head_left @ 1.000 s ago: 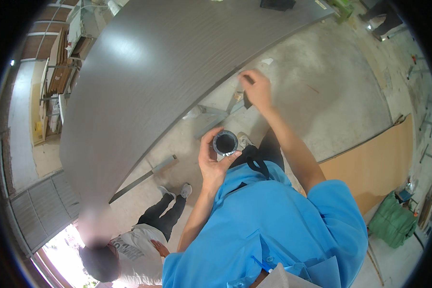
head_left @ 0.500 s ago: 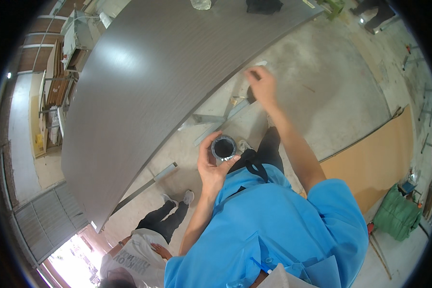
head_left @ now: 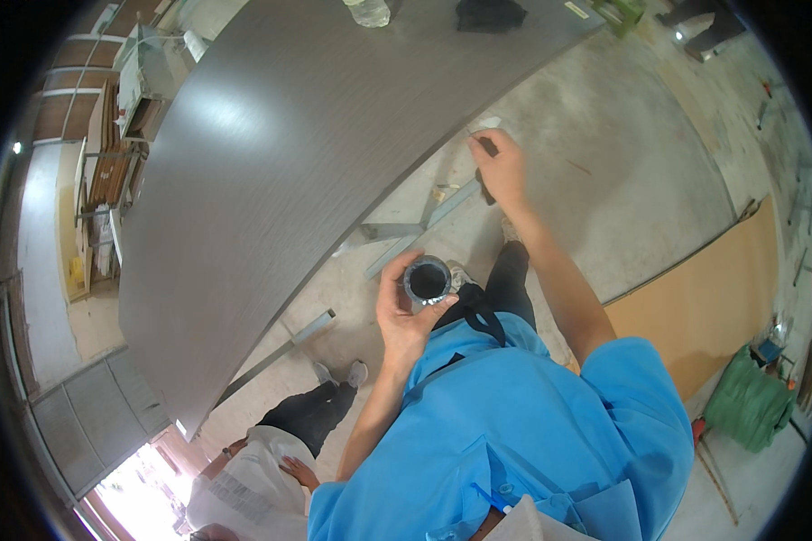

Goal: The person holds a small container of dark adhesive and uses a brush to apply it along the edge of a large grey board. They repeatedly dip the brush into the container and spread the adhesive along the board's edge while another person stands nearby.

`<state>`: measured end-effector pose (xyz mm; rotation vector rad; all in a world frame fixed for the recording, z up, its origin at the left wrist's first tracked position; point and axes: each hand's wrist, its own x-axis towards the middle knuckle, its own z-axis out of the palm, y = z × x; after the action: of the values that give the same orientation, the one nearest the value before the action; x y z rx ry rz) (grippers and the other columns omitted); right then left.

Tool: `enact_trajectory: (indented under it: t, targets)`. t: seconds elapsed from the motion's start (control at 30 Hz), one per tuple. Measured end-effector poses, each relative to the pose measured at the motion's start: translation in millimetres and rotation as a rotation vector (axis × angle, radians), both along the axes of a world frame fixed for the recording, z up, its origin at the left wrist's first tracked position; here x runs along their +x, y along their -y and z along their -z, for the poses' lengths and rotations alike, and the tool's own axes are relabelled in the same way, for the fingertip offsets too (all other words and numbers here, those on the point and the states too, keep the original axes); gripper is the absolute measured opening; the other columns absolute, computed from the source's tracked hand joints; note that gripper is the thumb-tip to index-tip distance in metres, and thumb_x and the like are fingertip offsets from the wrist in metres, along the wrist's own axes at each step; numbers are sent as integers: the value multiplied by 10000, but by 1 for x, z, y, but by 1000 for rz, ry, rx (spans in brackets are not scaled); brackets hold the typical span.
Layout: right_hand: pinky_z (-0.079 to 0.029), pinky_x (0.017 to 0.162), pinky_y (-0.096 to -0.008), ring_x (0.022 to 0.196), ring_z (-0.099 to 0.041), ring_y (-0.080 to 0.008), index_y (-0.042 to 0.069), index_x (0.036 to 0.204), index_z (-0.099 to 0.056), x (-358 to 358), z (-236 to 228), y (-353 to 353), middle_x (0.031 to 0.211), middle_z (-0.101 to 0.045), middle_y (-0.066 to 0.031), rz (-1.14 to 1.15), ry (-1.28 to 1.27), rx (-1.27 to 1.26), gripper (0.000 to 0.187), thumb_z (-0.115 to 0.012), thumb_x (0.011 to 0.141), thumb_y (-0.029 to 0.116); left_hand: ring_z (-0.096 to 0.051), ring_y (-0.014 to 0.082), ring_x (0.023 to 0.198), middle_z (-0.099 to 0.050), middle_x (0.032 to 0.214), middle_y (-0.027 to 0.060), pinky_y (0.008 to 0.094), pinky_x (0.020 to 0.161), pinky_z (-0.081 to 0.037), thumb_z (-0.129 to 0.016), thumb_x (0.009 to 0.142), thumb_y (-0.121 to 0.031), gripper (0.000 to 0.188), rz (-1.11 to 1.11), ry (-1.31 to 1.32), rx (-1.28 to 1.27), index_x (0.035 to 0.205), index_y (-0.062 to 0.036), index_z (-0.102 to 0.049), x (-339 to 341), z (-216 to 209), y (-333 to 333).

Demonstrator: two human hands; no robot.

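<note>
My left hand (head_left: 401,317) is wrapped round a small round cup (head_left: 427,279) with a wet-looking rim and dark contents. It holds the cup in front of my blue shirt, near the table's curved edge. Farther off, my right hand (head_left: 503,171) has thumb and fingers pinched together at the edge of the dark wood-grain tabletop (head_left: 289,153). Whatever lies between those fingertips is too small to make out.
A clear bottle (head_left: 368,11) and a black cloth-like bundle (head_left: 490,13) rest on the tabletop's far end. Grey metal legs (head_left: 447,206) show below it. Another person (head_left: 271,460) stands at lower left. A brown board (head_left: 704,298) and green bundle (head_left: 749,401) lie to the right.
My right hand, blurred before, is now sharper and slightly lower and farther right, its fingers still at the table edge. The left hand has shifted slightly right with the cup.
</note>
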<state>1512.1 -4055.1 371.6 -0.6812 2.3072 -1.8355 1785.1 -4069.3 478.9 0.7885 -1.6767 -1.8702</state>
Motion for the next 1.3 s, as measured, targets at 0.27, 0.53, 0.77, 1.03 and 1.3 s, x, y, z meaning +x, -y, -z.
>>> enact_trajectory:
  t: [0.27,0.53,0.77,1.03,1.3]
  targets:
    - [-569,795,-366,869,-745,-272,30,1022,-772,2,-3,2,985,-771,-134,-98,-85,50,119,-782,940,115,-625,182,1252,-600,1395,75,342,1093,-516,-924,772,85,784,8,4,30,1460,-37,-568,-4,-6,0]
    - [-534,862,-325,925,-666,-161,3,1100,-774,-26,11,-13,1017,-765,-73,11,62,45,256,-798,993,235,-603,223,1343,-594,1485,103,376,1156,-495,-954,764,-17,801,-16,58,-173,1468,-65,-576,8,3,2]
    - [-530,974,-349,1036,-697,-210,-17,1170,-760,25,11,-17,1114,-784,-115,-238,-1,123,278,-763,1028,222,-596,244,1310,-620,1379,93,394,1125,-477,-934,737,-40,754,-154,-118,-105,1416,-77,-611,5,-7,6]
    - [-528,919,-322,968,-697,-174,-22,1169,-729,38,24,-9,1019,-763,-101,-405,108,92,266,-746,1049,215,-609,277,1256,-632,1293,95,391,1100,-474,-928,710,-72,756,-241,-99,-162,1393,-52,-605,24,-1,10]
    - [-520,918,-327,956,-686,-172,-13,1164,-717,27,-8,0,1011,-748,-89,-410,48,-5,254,-741,1054,214,-586,304,1306,-632,1332,112,421,1126,-458,-936,709,-80,763,-265,-134,-233,1394,-52,-603,22,-20,4]
